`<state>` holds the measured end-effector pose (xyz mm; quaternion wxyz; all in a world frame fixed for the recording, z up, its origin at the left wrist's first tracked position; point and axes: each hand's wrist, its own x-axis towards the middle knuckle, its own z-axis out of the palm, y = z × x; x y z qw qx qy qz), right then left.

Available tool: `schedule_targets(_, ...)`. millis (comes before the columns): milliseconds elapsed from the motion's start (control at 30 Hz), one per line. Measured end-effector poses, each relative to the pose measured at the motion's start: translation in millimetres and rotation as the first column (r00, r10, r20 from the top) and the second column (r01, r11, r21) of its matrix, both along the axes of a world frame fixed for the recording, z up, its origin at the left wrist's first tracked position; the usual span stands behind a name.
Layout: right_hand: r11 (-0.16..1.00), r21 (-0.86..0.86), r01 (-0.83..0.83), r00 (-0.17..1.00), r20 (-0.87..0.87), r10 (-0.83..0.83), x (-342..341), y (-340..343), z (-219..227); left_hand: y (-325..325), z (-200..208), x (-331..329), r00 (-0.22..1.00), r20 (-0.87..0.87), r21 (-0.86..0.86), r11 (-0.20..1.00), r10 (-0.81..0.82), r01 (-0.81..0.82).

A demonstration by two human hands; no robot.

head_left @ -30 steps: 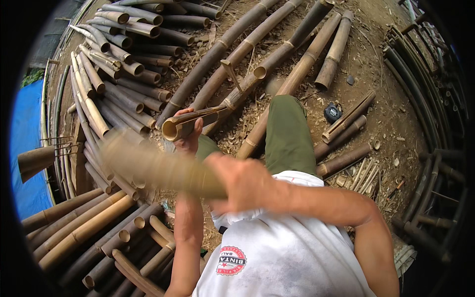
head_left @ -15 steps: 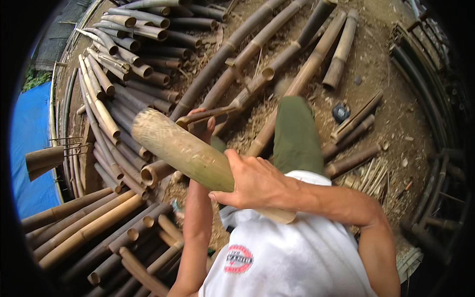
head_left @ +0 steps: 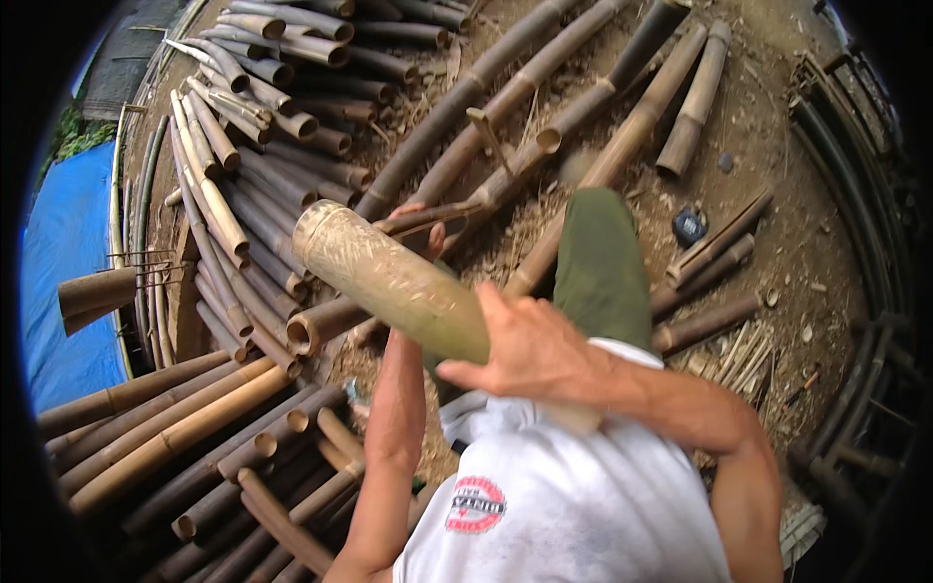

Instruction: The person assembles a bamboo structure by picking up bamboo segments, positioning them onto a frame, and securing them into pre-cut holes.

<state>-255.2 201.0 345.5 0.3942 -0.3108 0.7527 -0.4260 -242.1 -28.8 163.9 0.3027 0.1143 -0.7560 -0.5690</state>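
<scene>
A thick bamboo section, pale and scraped at its far end and greenish nearer me, slants across in front of my body. My right hand is closed over its near part, thumb toward the left side. Its near end rests at the white shirt. My left forearm passes beneath this section, and my left hand shows beyond it. Between the left thumb and fingers lies a dark split bamboo piece; the palm is partly hidden.
Bamboo poles lie across the dirt ahead. Stacked bamboo fills the left, with more poles at lower left. Short pieces and a small dark object lie to the right. A blue tarp hangs at far left.
The view has shifted, so the surroundings sit farther right. The bamboo section and my right hand have moved slightly right and away from me; both hands keep their hold.
</scene>
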Motion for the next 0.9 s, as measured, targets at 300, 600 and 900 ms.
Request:
schedule_targets(300, 0.896, -0.431, -0.110, 0.905, -0.415, -0.088, 16.1, 3.0, -23.1, 7.5, 13.6, -3.6, 0.996, 0.086, 0.120, 0.992, -0.041, 0.030)
schedule_targets(600, 0.851, -0.515, -0.104, 0.886, -0.437, -0.157, 4.9, 8.6, -20.1, -0.7, -3.2, -3.5, 0.994, 0.039, 0.321, 0.943, -0.103, 0.086)
schedule_targets(900, 0.897, -0.435, -0.076, 0.916, -0.385, -0.109, -3.9, 23.4, -15.9, -0.3, -11.6, -20.6, 0.996, 0.064, 0.000, 0.998, -0.060, 0.060)
